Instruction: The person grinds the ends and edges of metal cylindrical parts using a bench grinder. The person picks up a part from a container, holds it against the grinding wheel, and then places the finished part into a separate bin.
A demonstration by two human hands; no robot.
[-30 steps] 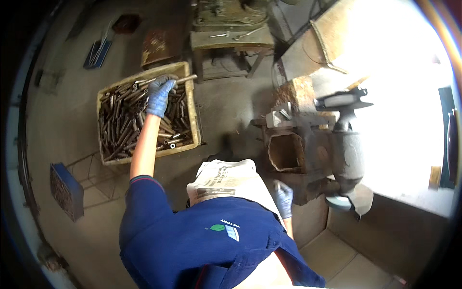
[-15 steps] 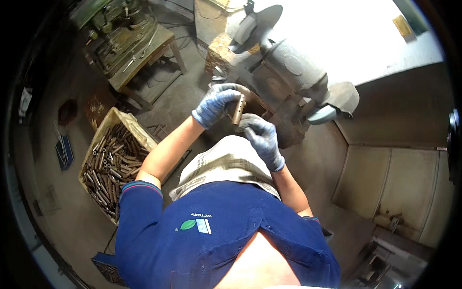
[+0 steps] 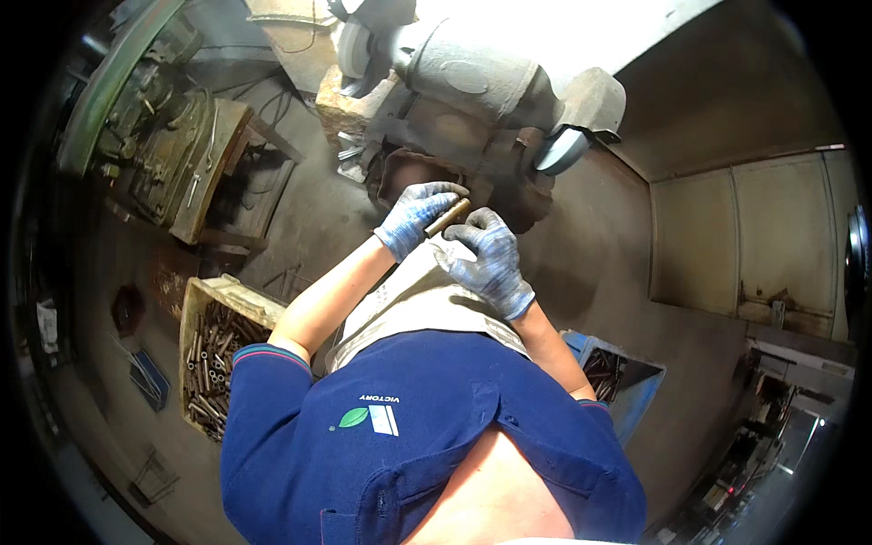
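Note:
In my left hand (image 3: 413, 218), gloved in blue and grey knit, a short brownish metal tube (image 3: 448, 219) is gripped at a slant in front of my lap. My right hand (image 3: 495, 262), in the same kind of glove, is close beside the tube. Its fingers are loosely bent and apart, and I see nothing held in them; whether a fingertip touches the tube I cannot tell. Beyond both hands stands a grey bench grinder (image 3: 472, 73), with a pale wheel (image 3: 563, 150) at its right end.
A yellowish crate (image 3: 188, 313) full of similar metal tubes (image 3: 213, 359) stands at my left. On my right, behind the forearm, is a blue bin (image 3: 640, 386) with dark metal pieces. A worn machine table (image 3: 213, 173) is at the far left, and tan panels (image 3: 695, 241) line the right.
My view has swung, bringing the blue bin into sight on the right. The tube has tipped from nearly upright to a flatter slant, and my right hand's fingers have moved a little apart from it.

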